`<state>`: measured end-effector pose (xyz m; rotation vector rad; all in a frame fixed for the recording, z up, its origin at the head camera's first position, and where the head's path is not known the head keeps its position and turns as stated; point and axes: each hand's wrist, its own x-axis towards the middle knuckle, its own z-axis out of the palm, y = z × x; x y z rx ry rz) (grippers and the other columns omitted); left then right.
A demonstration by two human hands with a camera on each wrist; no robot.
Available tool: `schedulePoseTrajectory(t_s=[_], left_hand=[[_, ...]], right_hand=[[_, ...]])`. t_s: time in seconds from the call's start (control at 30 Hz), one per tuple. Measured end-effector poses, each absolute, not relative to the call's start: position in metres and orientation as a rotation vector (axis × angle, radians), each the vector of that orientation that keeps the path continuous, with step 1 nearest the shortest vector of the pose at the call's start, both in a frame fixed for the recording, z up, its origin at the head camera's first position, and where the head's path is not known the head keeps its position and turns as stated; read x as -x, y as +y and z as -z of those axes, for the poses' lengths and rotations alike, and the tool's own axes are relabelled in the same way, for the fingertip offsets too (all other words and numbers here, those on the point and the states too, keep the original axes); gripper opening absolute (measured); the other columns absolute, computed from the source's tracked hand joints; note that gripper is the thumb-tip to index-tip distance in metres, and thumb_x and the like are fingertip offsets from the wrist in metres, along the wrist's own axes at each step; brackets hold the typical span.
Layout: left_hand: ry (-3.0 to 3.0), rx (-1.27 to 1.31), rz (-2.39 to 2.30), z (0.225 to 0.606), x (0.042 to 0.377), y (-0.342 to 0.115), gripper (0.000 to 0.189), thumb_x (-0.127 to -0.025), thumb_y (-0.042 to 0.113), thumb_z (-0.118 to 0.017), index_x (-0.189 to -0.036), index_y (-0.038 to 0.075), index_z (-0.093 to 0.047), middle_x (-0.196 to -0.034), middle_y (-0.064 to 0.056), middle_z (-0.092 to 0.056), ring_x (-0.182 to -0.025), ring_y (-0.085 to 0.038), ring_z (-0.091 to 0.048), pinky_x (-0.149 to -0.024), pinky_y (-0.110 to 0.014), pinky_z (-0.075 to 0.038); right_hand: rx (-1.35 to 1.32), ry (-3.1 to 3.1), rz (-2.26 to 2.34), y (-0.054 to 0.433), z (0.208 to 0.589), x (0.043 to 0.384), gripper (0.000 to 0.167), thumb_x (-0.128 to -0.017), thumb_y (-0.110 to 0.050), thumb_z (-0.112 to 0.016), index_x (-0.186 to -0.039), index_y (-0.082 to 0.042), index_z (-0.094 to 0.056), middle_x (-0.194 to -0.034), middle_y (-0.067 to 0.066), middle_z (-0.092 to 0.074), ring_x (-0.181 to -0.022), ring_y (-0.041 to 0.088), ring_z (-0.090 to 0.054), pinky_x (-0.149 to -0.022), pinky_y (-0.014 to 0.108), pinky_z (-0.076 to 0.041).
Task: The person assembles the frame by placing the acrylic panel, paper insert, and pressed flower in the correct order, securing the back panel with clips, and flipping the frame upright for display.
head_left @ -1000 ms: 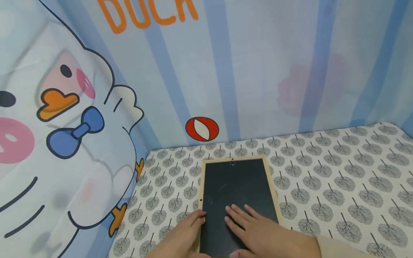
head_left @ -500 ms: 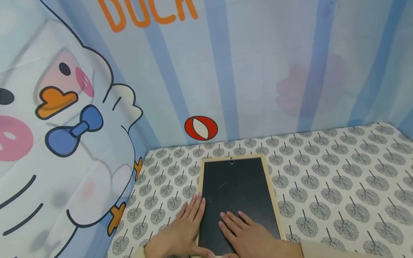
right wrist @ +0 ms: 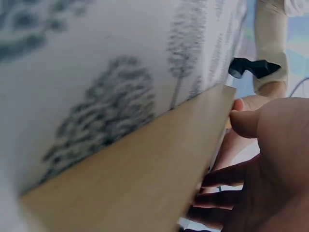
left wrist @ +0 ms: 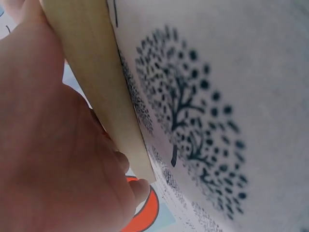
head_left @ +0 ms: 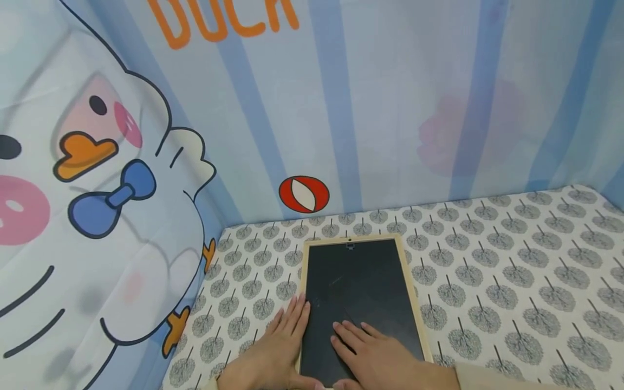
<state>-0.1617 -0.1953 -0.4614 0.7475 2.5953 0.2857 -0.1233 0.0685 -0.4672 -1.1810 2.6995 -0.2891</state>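
Observation:
A black board (head_left: 361, 281) in a light wooden frame lies flat on the tree-print cloth. Along its left edge rests my left hand (head_left: 273, 352), fingers straight and side by side, with the thumb at the near edge. My right hand (head_left: 377, 355) lies on the black surface, fingers extended, and its thumb is also at the near edge, close to the left thumb. The left wrist view shows the frame's pale side (left wrist: 96, 72) beside that hand. In the right wrist view the right hand (right wrist: 275, 174) reaches over the frame (right wrist: 145, 169). The board's near corners are partly hidden.
The cloth (head_left: 512, 271) with grey trees spreads around the board. Behind stands a striped blue fabric wall (head_left: 390, 108) with a red ball print (head_left: 304, 194). A printed duck (head_left: 122, 216) covers the left wall.
My left hand's fingers, bent at the board's left edge before, now lie straight along it. The right hand has shifted slightly left and nearer. The board has hardly moved.

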Motion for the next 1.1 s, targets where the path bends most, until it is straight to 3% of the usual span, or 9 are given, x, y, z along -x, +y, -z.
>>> schedulePoseTrajectory(t_s=[0.2,0.63,0.73,0.83,0.97,1.1], left_hand=[[2.605,-0.72,-0.286,0.466,0.161,-0.194,0.139,-0.077,0.087,-0.067,-0.17,0.017,0.01,-0.178,-0.002,0.018,-0.167,-0.026,0.005,-0.134,-0.06,-0.014],[2.646,-0.76,-0.132,0.46,0.157,-0.193,0.141,-0.075,0.094,-0.06,-0.17,0.015,0.008,-0.178,-0.005,0.015,-0.167,-0.025,0.006,-0.135,-0.055,-0.016],[2.632,-0.77,-0.17,0.46,0.158,-0.195,0.138,-0.078,0.09,-0.063,-0.17,0.014,0.007,-0.179,-0.006,0.013,-0.168,-0.026,0.003,-0.134,-0.056,-0.017],[2.636,-0.771,-0.185,0.462,0.16,-0.196,0.138,-0.079,0.087,-0.066,-0.17,0.013,0.006,-0.179,-0.006,0.012,-0.168,-0.027,0.002,-0.134,-0.056,-0.018],[2.644,-0.773,-0.152,0.464,0.16,-0.196,0.139,-0.077,0.09,-0.064,-0.17,0.013,0.004,-0.179,-0.008,0.011,-0.168,-0.027,-0.001,-0.134,-0.055,-0.02],[2.651,-0.794,-0.17,0.467,0.16,-0.197,0.139,-0.076,0.091,-0.064,-0.171,0.011,0.001,-0.179,-0.01,0.007,-0.167,-0.029,-0.003,-0.133,-0.057,-0.022]], right_hand=[[1.088,2.641,0.335,0.066,0.467,0.126,0.072,-0.106,-0.065,-0.045,-0.159,-0.017,-0.048,-0.172,0.005,-0.037,-0.159,0.026,-0.037,-0.126,0.049,-0.039],[1.161,2.662,0.549,0.07,0.479,0.132,0.068,-0.104,-0.067,-0.047,-0.15,-0.017,-0.054,-0.164,0.008,-0.043,-0.148,0.032,-0.046,-0.116,0.057,-0.045],[1.173,2.676,0.605,0.068,0.48,0.137,0.064,-0.101,-0.067,-0.054,-0.147,-0.022,-0.054,-0.161,0.006,-0.045,-0.144,0.032,-0.048,-0.114,0.059,-0.045],[1.152,2.665,0.645,0.068,0.48,0.143,0.069,-0.098,-0.068,-0.059,-0.155,-0.031,-0.047,-0.162,0.003,-0.043,-0.146,0.032,-0.045,-0.114,0.064,-0.043],[1.148,2.679,0.615,0.069,0.482,0.146,0.079,-0.096,-0.075,-0.054,-0.163,-0.04,-0.035,-0.165,0.003,-0.04,-0.147,0.031,-0.044,-0.109,0.063,-0.043],[1.163,2.712,0.516,0.068,0.481,0.145,0.078,-0.095,-0.077,-0.051,-0.163,-0.042,-0.036,-0.164,0.002,-0.042,-0.145,0.029,-0.046,-0.105,0.059,-0.045]])
